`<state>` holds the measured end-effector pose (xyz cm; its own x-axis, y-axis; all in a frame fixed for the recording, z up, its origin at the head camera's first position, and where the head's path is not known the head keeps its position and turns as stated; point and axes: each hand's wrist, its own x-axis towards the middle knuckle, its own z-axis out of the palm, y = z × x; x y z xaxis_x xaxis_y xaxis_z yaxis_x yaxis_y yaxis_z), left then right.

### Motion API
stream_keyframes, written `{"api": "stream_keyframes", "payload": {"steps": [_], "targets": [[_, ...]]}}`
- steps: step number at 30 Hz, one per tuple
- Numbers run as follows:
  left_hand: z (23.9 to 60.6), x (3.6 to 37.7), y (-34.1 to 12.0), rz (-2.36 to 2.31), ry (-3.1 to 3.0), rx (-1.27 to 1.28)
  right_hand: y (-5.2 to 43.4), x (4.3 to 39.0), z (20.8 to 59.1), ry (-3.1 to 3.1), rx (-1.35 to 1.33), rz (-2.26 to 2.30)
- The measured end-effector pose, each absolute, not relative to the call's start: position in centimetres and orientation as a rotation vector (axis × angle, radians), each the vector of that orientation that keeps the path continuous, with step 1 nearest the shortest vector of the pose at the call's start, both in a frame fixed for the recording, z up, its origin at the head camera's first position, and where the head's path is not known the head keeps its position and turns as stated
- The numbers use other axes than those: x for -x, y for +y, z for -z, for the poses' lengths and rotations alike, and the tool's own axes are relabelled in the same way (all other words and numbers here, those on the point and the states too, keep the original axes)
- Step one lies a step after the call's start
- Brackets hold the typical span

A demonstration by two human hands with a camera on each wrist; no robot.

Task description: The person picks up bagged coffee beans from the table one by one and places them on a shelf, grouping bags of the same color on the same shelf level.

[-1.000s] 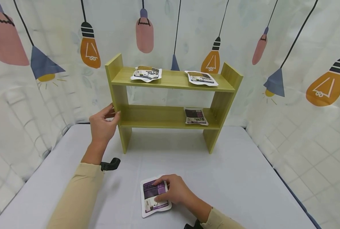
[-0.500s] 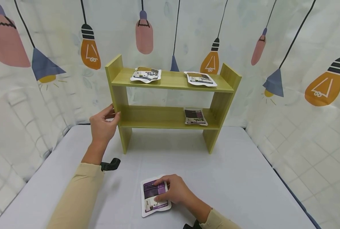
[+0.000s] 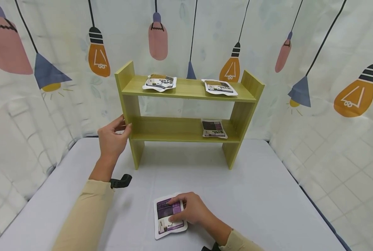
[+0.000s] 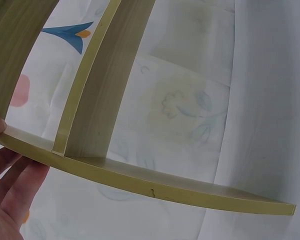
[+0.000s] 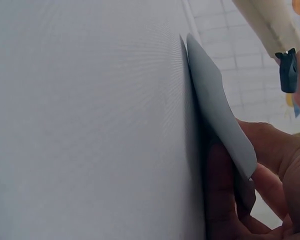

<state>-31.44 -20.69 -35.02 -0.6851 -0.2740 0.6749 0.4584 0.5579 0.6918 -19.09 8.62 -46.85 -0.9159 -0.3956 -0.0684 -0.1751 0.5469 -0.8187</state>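
My left hand [image 3: 112, 137] pinches the left side panel of a yellow-green two-tier wooden shelf [image 3: 164, 128]. In the left wrist view the thumb lies on one face of that panel [image 4: 155, 189] and the fingers on the other. Low in the head view, my right hand [image 3: 192, 211] grips the right edge of a flat white pouch with a purple and white label [image 3: 166, 212]. The right wrist view has this pouch [image 5: 217, 95] edge-on, close over the tabletop, its near edge between thumb and fingers.
Two white pouches, a left one [image 3: 160, 83] and a right one [image 3: 219, 87], lie on the upper board. A dark-labelled pouch [image 3: 213, 128] lies at the right of the lower board. The shelf stands on a white-covered table [image 3: 252, 202] before a patterned curtain [image 3: 186, 31].
Both hands keep their holds on the shelf and the pouch. The scene sits slightly lower in the head view; nothing else visibly moves.
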Motion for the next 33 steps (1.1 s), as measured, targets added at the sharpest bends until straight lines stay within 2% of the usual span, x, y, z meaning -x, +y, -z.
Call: {"api": "stream_keyframes", "payload": {"steps": [13,33], "targets": [[34.8,31.6,-20.8,1.174,-2.036,0.130,9.0,20.5,47.0,2.462,0.548,1.343],[34.8,31.3,-20.7,1.192,-2.047,0.135,8.4,22.7,47.3,2.406,0.395,1.442]]}}
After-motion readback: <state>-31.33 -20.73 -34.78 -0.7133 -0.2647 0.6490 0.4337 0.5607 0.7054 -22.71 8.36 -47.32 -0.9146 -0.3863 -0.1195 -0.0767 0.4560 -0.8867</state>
